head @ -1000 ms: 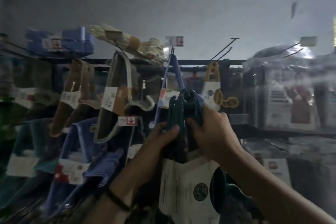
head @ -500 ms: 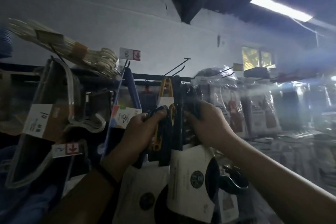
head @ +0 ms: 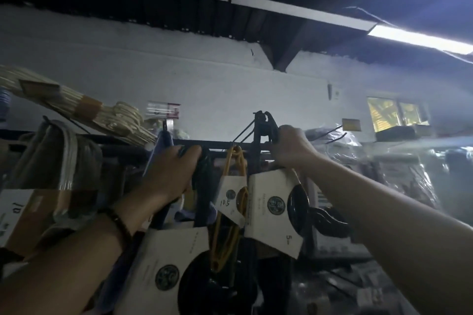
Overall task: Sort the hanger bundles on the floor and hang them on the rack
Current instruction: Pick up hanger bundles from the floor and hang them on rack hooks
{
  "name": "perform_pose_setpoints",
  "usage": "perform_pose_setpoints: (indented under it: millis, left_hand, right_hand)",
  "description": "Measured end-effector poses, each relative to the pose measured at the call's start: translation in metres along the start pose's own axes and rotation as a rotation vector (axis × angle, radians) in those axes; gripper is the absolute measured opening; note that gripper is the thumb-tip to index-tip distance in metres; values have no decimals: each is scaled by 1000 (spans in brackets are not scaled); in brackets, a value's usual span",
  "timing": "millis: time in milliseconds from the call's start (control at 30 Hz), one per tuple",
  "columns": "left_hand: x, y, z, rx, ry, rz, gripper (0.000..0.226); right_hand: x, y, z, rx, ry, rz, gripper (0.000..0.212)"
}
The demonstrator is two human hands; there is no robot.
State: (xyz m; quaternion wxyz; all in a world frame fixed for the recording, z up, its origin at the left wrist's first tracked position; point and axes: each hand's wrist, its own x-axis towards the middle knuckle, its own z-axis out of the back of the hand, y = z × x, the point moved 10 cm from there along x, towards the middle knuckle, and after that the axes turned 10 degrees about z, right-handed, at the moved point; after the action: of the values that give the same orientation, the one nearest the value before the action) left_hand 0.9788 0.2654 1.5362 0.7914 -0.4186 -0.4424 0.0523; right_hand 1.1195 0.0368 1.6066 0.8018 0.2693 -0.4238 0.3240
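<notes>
The right hand (head: pixel 290 147) was up near the middle of the frame, its grip closed round the neck of a dark hanger bundle (head: pixel 265 124). The hooks stood just above the rack rail (head: pixel 122 147), close to a slanting peg (head: pixel 244 133). I could not tell whether they had caught on anything, as blur and poor light swallowed that spot. The bundle's white card (head: pixel 272 210) hung below the wrist, and the dark hanger bodies showed only in part behind it.

Left of centre, the left hand (head: pixel 171 174) had its grip closed round the top of a second dark bundle (head: pixel 203 174). The fingers covered its hooks, so how they sat against the rail was hidden. Its lower card (head: pixel 166 261) hung in the lower middle of the frame, and the bottom edge cut the bundle off. A beaded bracelet (head: pixel 117 220) sat on that wrist.

Between the two hands a yellow bundle (head: pixel 226 240) hung from the rail, its small tag (head: pixel 230 199) marked 10.5 by hand.

In the upper left a cream bundle (head: pixel 76 106) lay tilted on top of the rack, cut off by the left edge. Below it hung a grey bundle (head: pixel 65 156), its label smeared. A blue hanger (head: pixel 160 144) showed just left of the left hand, mostly hidden behind it. At the right, plastic-wrapped goods (head: pixel 409 174) were too blurred to make out. A lit tube lamp (head: pixel 419 38) glared in the upper right.
</notes>
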Motion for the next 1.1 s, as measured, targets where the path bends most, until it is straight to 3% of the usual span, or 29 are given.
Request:
perform_pose_setpoints:
  millis: [200,400,500,667,767,933,1100]
  left_hand:
    - [33,-31,30,131,-276,-16,52]
    - [56,-31,18,305,-327,-20,45]
    - [64,-29,15,386,-362,-25,42]
    - [73,-27,13,438,-451,-32,40]
    - [75,-33,11,457,-450,-95,48]
    - [71,-48,26,415,-496,-158,47]
    - [71,-49,38,318,-512,-129,36]
  right_hand:
    - [41,-35,-24,-9,-8,-4,18]
    - [61,-55,-24,213,-212,0,17]
    - [64,-59,-38,318,-138,10,19]
    - [57,-53,-62,709,-18,22,9]
    - [52,-53,-62,625,-19,30,8]
    - [53,-53,-49,249,-108,65,13]
    - [52,-47,-51,192,-156,47,14]
